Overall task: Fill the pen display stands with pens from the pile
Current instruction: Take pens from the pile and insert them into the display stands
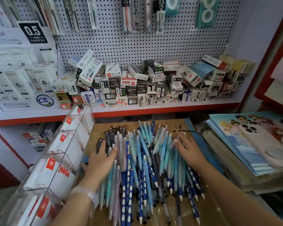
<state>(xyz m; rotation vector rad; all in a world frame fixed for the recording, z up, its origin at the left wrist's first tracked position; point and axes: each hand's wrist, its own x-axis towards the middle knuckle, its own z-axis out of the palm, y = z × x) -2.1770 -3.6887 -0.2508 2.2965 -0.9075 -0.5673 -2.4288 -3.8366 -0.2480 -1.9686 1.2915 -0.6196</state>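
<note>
left hand (103, 158) lying flat, fingers spread, on pen pile (142, 160) at 9 o'clock | right hand (189, 150) resting flat at 3 o'clock, gripping nothing | clear stand (59, 160) sitting at 8 o'clock

Your left hand (100, 158) rests on the left side of the pen pile (142, 162), fingers spread flat over dark and pale pink pens, a clear band on that wrist. Your right hand (189, 148) lies flat on the pile's right side, fingers straight and fanned over light blue pens. The pile sits on a brown board (183, 126), dark blue pens with white dots toward you. Just left of the pile stands a clear display stand (60, 154) with white cards bearing red logos in its compartments. Behind, a shelf (153, 110) carries stacked small pen boxes (145, 85) under a pegboard (137, 46). To your right lies a stack of illustrated folders (252, 142).
</note>
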